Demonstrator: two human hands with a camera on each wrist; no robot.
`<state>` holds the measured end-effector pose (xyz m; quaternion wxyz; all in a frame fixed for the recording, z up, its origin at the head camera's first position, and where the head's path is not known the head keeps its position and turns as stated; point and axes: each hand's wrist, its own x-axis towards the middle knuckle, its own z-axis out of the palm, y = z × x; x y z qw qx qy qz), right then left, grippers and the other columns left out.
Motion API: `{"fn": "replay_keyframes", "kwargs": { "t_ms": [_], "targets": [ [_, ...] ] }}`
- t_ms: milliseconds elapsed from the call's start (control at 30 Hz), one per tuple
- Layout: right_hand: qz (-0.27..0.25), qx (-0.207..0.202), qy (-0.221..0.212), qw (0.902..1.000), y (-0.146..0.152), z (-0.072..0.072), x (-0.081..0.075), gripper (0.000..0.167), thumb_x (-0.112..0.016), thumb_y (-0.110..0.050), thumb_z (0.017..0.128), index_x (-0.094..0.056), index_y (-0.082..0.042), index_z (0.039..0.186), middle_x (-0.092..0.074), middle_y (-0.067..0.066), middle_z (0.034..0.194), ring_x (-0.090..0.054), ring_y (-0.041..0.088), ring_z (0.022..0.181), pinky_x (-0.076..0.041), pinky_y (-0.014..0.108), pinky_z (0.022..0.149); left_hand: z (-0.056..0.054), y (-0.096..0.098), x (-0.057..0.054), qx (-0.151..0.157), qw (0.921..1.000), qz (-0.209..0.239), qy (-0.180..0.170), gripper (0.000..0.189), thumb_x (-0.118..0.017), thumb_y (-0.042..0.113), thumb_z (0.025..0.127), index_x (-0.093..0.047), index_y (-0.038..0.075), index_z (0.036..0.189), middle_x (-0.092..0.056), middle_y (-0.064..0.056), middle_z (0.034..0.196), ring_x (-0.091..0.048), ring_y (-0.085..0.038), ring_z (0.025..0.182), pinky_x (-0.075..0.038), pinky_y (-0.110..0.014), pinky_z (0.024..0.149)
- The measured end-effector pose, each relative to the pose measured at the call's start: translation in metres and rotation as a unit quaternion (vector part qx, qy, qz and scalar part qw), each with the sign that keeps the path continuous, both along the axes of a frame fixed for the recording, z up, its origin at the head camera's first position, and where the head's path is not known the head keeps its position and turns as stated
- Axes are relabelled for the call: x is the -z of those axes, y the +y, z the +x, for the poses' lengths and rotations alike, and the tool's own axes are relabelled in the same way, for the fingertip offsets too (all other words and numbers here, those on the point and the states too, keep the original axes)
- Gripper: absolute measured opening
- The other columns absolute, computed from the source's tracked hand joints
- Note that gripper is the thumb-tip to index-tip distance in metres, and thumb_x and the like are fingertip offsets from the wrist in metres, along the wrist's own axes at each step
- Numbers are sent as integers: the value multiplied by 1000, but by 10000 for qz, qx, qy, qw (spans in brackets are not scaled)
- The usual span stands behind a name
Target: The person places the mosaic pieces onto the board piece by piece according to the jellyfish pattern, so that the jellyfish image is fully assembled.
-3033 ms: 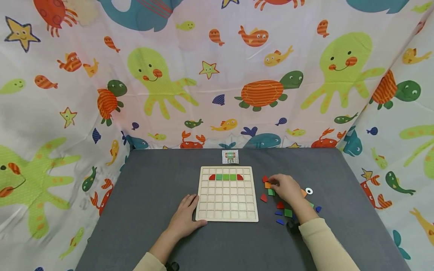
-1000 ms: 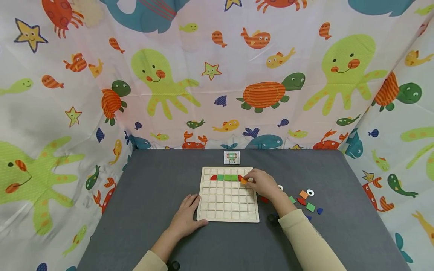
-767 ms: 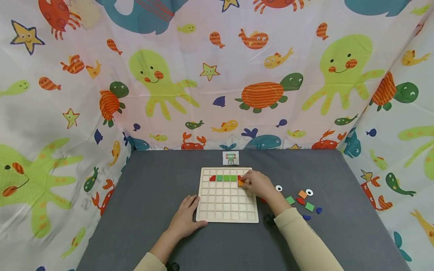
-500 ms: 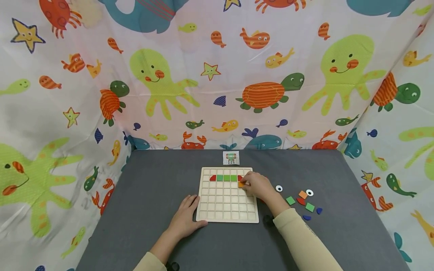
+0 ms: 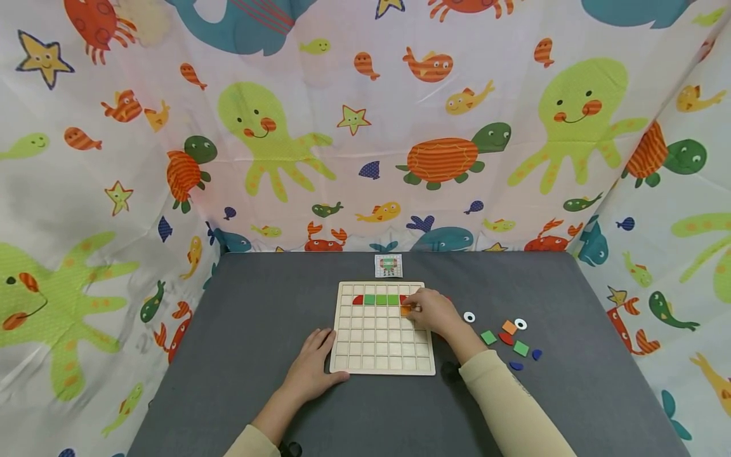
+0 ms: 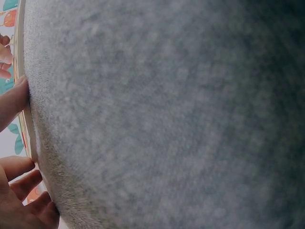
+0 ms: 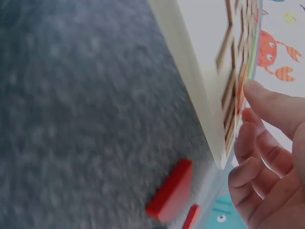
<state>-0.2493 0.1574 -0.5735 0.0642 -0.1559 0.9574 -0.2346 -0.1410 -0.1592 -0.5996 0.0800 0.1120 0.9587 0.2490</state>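
A pale wooden grid board lies on the grey table. One row near its far side holds three green squares between a red rounded piece and another red piece at the right end. My right hand pinches an orange square tile at the cell just below that right-end red piece. In the right wrist view the thumb is right at the orange tile. My left hand rests along the board's near left corner, thumb at the front edge, fingers at the left edge.
A small printed card lies beyond the board. Right of it are loose pieces: white rings, green squares, an orange square, a red piece and blue pieces. A red block lies beside the board.
My right hand has moved left from the loose pieces to the board, bringing the orange tile down into the cell below the right red piece. The left hand has stayed put.
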Motion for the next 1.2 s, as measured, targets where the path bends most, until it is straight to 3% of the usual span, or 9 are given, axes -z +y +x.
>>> {"fn": "replay_keyframes", "kwargs": {
  "t_ms": [200, 500, 733, 933, 1100, 1200],
  "targets": [
    [-273, 206, -169, 9993, 10, 4, -12, 26, -75, -21, 92, -77, -16, 118, -70, -3, 95, -57, 13, 76, -50, 33, 66, 0, -1, 1, 3, 10000, 14, 22, 99, -83, 52, 79, -38, 8, 157, -35, -12, 161, -24, -37, 152, -38, -58, 112],
    [-392, 286, 41, 9988, 38, 23, -24, 30, -77, -19, 91, -75, -13, 120, -71, 2, 102, -61, 15, 82, -54, 37, 71, 1, 0, -1, 9, 10000, 50, -29, 100, -83, 51, 79, -38, 7, 157, -36, -13, 161, -24, -38, 152, -38, -59, 111],
    [-486, 250, -138, 9984, 57, 39, -24, 33, -80, -14, 87, -75, -10, 119, -71, 6, 108, -58, 15, 75, -51, 33, 65, 0, 0, -3, -6, 9999, 34, -99, 100, -83, 50, 80, -37, 8, 157, -35, -12, 161, -23, -37, 153, -38, -58, 112],
    [-396, 122, -531, 9977, 67, 49, -16, 38, -83, -13, 84, -74, -12, 121, -67, 4, 98, -51, 13, 69, -45, 30, 59, -1, 0, -3, 1, 9999, 10, -101, 100, -82, 52, 80, -37, 8, 157, -35, -12, 161, -23, -37, 153, -38, -58, 112],
    [-158, -92, -704, 9974, 71, 53, -8, 40, -82, -3, 82, -75, -14, 120, -67, 5, 113, -53, 15, 75, -47, 32, 65, -1, 0, -3, -3, 9999, -7, -106, 100, -82, 52, 80, -37, 8, 157, -35, -12, 161, -23, -37, 153, -37, -58, 112],
    [-26, -144, -666, 9977, 72, 54, -6, 37, -80, -1, 83, -76, -16, 117, -66, 6, 122, -60, 20, 91, -53, 40, 79, -1, 0, -2, -12, 9999, -26, -114, 100, -82, 53, 80, -37, 8, 157, -35, -12, 161, -23, -37, 153, -38, -57, 112]
  ]
}}
